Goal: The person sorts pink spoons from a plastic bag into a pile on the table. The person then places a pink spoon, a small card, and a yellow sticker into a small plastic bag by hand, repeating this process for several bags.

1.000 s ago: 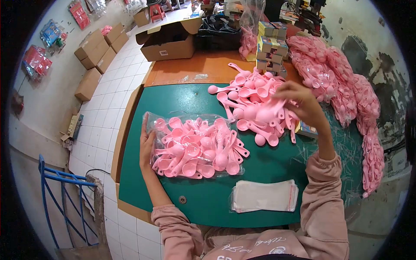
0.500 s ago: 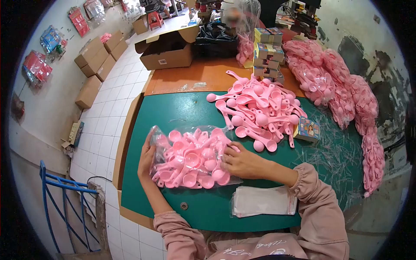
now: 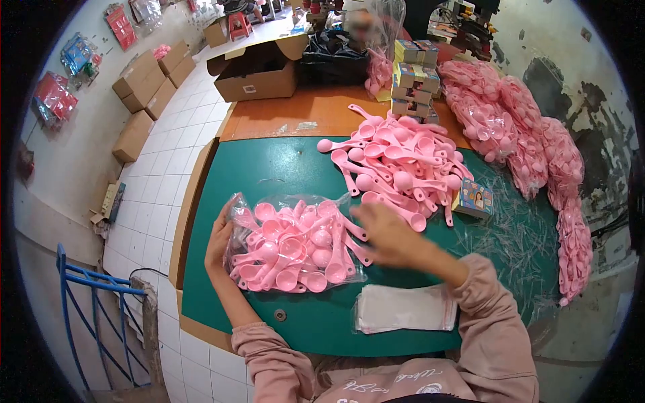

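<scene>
- The clear plastic bag of pink plastic scoops (image 3: 295, 245) lies on the green table top (image 3: 269, 168), near its front left edge.
- The left hand (image 3: 218, 242) is pressed flat against the bag's left end, fingers extended, nothing gripped.
- The right hand (image 3: 386, 235) hovers blurred at the bag's open right end — whether anything is pinched cannot be told.
- The mouth is best kept wide and the bag steadied, so that protruding handles slide in unsnagged.
- A heap of loose pink scoops (image 3: 400, 168) lies behind, well within reach.
- A stack of flat clear bags (image 3: 406, 307) sits just beside the right forearm — easily brushed.
- A small printed box (image 3: 474, 198) and filled bags (image 3: 531, 148) crowd the right.
</scene>
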### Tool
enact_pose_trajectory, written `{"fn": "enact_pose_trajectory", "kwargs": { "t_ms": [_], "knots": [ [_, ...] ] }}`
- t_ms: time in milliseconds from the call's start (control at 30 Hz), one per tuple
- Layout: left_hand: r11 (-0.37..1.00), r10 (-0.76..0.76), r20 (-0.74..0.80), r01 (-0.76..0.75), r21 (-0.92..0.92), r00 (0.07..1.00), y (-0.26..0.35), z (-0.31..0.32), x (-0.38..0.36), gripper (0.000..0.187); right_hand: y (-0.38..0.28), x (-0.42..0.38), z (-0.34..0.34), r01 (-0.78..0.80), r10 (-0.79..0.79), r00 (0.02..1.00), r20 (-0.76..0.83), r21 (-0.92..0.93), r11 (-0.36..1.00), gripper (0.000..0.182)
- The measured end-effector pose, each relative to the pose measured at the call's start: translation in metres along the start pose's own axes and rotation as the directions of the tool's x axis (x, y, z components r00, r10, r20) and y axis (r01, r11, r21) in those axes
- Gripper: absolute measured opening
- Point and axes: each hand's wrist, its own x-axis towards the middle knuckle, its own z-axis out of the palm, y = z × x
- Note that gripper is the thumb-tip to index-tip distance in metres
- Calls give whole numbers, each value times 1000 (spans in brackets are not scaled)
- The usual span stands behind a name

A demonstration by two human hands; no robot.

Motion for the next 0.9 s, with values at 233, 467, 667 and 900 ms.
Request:
{"fn": "enact_pose_trajectory", "kwargs": {
  "t_ms": [233, 467, 667, 900],
  "knots": [
    [999, 35, 20, -35, -8, 999, -2, -5, 4, 47, -27, -8, 20, -19, 24, 999, 34, -127, 992, 54],
    [995, 49, 13, -50, 87, 999, -3, -7, 3, 47, -23, -8, -36, 41, -52, 998, -32, -276, 960, 38],
    [998, 33, 12, -33, 46, 999, 1, -3, 3, 47, 22, 7, -96, -181, 142, 980, -138, -338, 923, 37],
    [1000, 4, 17, -4, 13, 1000, -2, -4, 2, 48, 8, 2, -10, 390, -407, 906, 117, 143, 909, 47]
  ]
}}
